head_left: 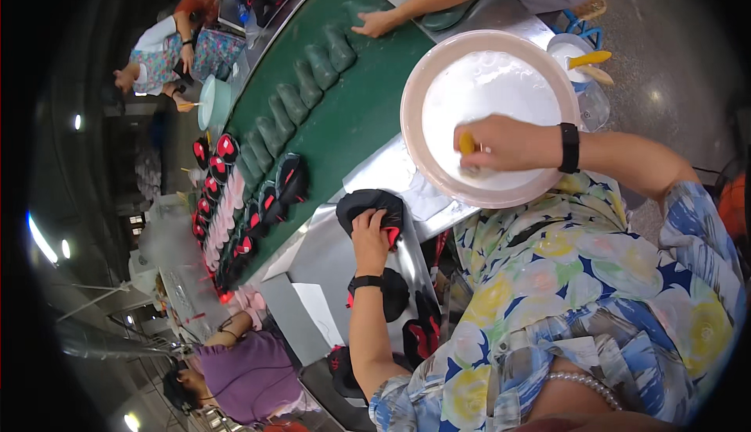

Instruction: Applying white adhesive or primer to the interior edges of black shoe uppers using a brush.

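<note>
A wide pink basin (412,103) holds white liquid (501,80). Over that liquid my right hand (504,146) is closed around a yellow-handled brush (467,143); its bristle end is low in the basin and partly hidden by my fingers. At the metal table's edge my left hand (369,236) grips a black shoe upper (368,201) with a red lining, fingers curled over its opening. Another black-and-red shoe upper (391,295) lies below my left wrist, partly behind the forearm.
A green conveyor belt (344,111) carries a row of grey-green shoe-shaped pieces (293,103) and black-and-red uppers (270,205). A co-worker's hand (377,23) reaches onto its far end. A container with a yellow-handled brush (588,59) stands beyond the basin. Other people work at left.
</note>
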{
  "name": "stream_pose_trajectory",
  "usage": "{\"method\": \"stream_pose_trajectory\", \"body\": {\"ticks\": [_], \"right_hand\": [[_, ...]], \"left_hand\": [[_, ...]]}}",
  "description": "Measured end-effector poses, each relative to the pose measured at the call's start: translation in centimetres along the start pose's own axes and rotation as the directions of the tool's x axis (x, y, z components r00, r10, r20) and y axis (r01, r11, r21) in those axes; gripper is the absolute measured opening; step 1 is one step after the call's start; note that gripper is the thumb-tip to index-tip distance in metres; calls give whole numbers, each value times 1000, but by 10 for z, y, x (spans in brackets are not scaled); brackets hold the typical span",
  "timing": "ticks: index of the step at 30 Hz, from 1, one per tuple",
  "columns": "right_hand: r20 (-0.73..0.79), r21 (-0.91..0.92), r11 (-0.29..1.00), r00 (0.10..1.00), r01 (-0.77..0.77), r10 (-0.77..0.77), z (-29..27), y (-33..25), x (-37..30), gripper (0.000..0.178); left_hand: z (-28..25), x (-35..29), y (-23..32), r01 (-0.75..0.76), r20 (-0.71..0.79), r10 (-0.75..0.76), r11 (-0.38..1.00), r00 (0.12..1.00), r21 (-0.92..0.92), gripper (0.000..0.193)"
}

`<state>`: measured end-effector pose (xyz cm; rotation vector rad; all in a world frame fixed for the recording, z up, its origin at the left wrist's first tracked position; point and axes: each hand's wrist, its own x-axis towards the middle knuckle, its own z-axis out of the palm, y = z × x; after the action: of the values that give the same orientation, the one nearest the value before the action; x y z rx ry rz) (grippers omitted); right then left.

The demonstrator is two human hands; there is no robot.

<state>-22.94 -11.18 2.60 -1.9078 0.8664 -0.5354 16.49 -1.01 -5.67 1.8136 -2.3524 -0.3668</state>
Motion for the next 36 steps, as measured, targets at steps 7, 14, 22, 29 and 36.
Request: {"method": "stream_pose_trajectory", "body": {"ticks": [7,14,22,29,36], "right_hand": [[-14,-241,967,996,81,-87,-46,3,-22,18],[-313,-17,929,880,370,-357,-76,-16,11,18],[-277,11,984,946,180,-170,-85,-13,1,25],[-499,232,973,856,-18,135,-63,-3,-15,40],[-473,472,879,824,-62,312,-40,8,-17,44]], "left_hand": [[-88,18,-2,383,163,-592,268,790,-884,38],[-96,74,21,297,308,-269,-82,913,-951,44],[-61,119,66,188,174,-310,15,935,-982,45],[-27,117,86,45,18,-396,60,918,-997,46],[-2,124,96,-104,-144,-491,108,859,-989,48]]}}
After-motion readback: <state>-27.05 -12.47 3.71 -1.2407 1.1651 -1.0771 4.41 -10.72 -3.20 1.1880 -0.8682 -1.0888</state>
